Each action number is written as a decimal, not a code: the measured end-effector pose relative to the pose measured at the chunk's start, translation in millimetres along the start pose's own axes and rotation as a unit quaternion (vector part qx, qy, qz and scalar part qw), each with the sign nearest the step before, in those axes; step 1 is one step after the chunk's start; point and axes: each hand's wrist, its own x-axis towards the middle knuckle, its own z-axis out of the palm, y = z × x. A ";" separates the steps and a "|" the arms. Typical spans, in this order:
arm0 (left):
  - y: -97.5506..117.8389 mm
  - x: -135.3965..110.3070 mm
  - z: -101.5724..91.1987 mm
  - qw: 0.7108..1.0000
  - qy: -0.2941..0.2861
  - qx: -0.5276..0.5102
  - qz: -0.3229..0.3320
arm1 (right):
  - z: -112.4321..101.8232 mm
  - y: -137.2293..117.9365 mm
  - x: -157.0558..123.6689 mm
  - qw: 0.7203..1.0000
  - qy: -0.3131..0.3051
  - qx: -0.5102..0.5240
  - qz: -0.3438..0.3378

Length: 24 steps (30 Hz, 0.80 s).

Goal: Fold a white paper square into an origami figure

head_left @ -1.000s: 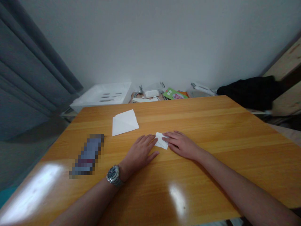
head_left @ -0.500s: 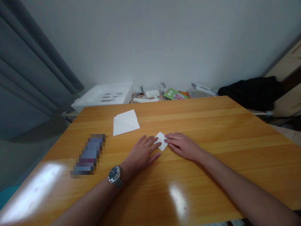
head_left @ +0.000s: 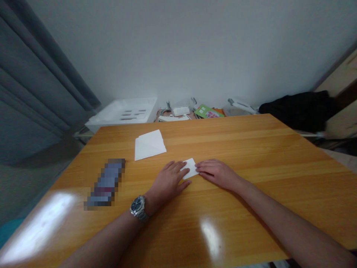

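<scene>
— So, holding how?
— Pressing left grip (head_left: 169, 179), spread wide, on small white paper (head_left: 192, 166) at centre of bench (head_left: 245, 149). Resting right grip (head_left: 219, 173) by its 3 o'clock edge; cannot tell if pinching.
— Likely to fail how?
— Possibly by skidding askew on glossy finish, given uneven pressure.
— Noted around?
— Recorded larger white sheet (head_left: 150, 146) at 10 o'clock, pale wall (head_left: 189, 48) at 12, black cloth (head_left: 298, 110) at 2.

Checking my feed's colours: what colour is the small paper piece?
The small paper piece is white; the head view shows it best.

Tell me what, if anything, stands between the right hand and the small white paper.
Nothing visible: the right hand is at the right edge of the small white paper, opposite the left hand.
</scene>
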 end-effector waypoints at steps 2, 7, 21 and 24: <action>-0.4 0.4 0.2 1.000 0.009 -0.003 0.000 | 0.2 -0.3 0.4 1.000 -0.005 0.011 0.000; -1.5 2.6 -0.7 0.999 0.026 -0.019 -0.002 | -0.6 -1.8 1.1 0.999 -0.011 0.031 0.008; -3.8 2.0 3.4 0.999 0.033 -0.031 0.003 | 0.5 -0.6 2.1 0.999 -0.003 0.051 0.018; -2.9 2.0 2.5 0.999 0.032 -0.031 0.007 | 0.4 -0.8 2.8 0.998 -0.002 0.056 0.020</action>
